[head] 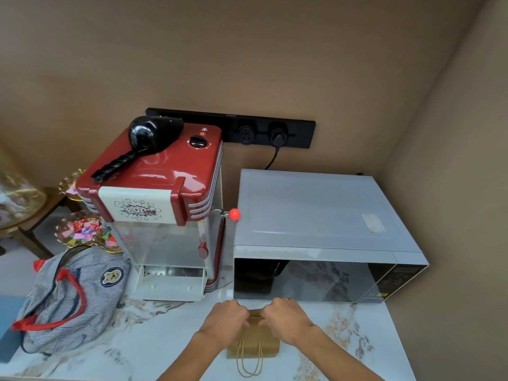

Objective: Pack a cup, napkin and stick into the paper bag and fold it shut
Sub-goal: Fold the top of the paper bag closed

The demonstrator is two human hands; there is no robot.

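A brown paper bag [254,345] lies on the marble counter in front of the microwave, its twine handles trailing toward me. My left hand [224,320] and my right hand [286,318] both press on the bag's far top edge, fingers curled over the folded paper. The fold sits between the two hands. No cup, napkin or stick shows anywhere; the bag's inside is hidden.
A grey microwave [316,232] stands right behind the bag. To its left is a red popcorn machine [165,199] with a black hair dryer [143,144] on top. A striped cloth bag [71,301] lies at the left, and a bowl of coloured paper [82,232] sits behind it.
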